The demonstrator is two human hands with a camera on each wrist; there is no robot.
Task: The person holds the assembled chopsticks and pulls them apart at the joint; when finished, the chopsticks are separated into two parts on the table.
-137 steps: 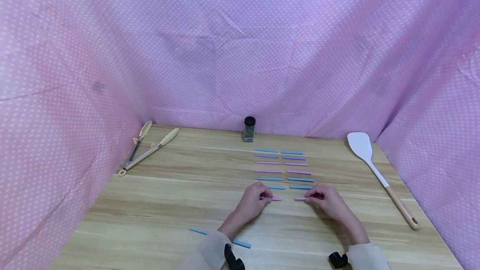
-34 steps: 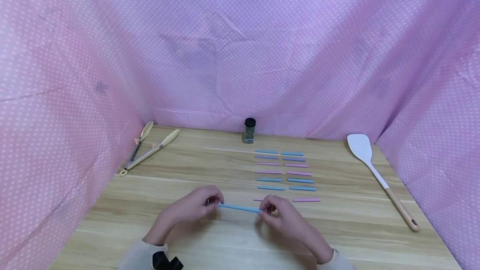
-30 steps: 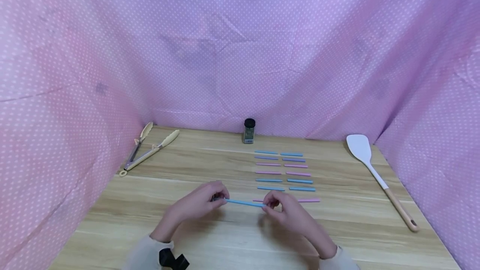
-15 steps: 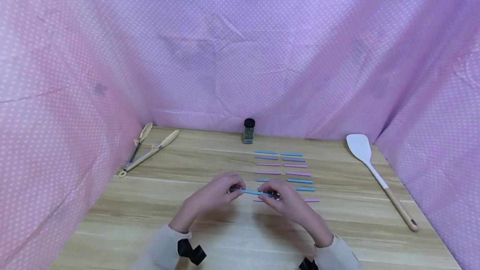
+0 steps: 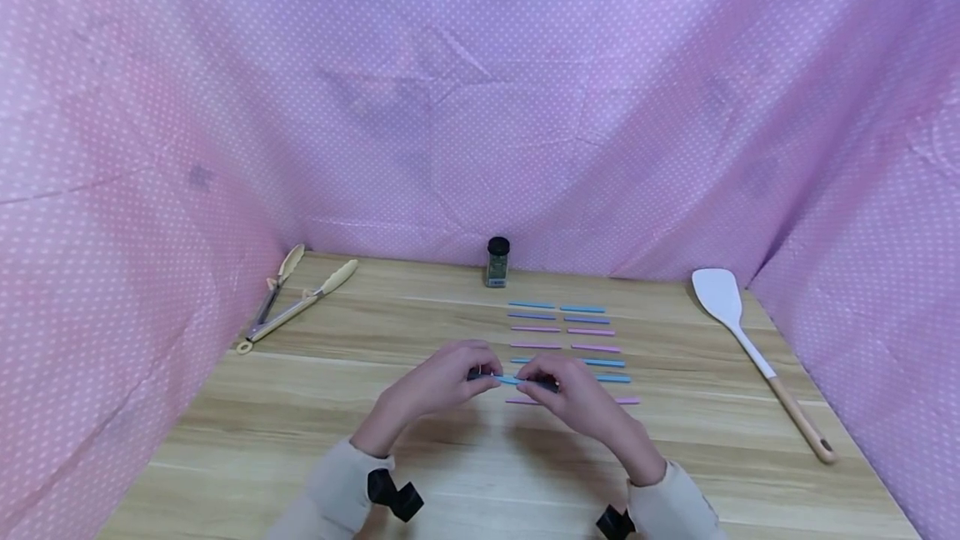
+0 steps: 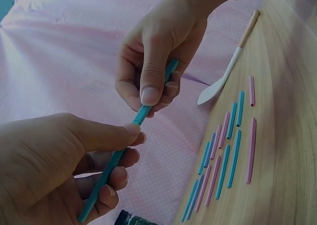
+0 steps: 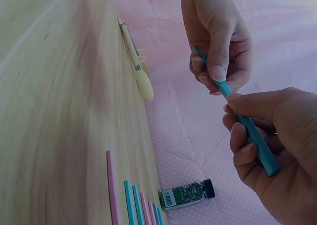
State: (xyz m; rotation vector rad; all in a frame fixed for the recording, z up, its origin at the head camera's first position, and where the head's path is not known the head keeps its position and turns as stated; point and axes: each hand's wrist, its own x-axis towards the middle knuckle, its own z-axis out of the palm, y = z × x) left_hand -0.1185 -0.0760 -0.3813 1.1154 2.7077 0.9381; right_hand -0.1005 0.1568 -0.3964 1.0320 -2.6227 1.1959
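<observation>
A thin, straight blue stick (image 5: 507, 379) is held level above the table between both hands. My left hand (image 5: 442, 383) grips its left part, thumb pressed along the top and fingers curled beneath. Likewise my right hand (image 5: 577, 400) grips the right part, and only a short length of stick shows between the two thumbs. The left wrist view shows the stick (image 6: 111, 164) running across the left fingers; the right wrist view shows its blunt end (image 7: 267, 163) at the right palm. Beyond the hands, two columns of short sticks lie on the table, including a pink stick (image 5: 592, 348).
A spice jar (image 5: 497, 263) with a black lid stands at the back. Spread tongs (image 5: 300, 302) lie at the left, and a white spatula (image 5: 720, 294) with a wooden handle lies at the right. Pink dotted cloth (image 5: 480, 107) surrounds the wooden table (image 5: 285, 440).
Earlier my hands set down two pink pieces in the front row. The blue stick came up from the table's front; both hands then moved it forward and slid closer together along it.
</observation>
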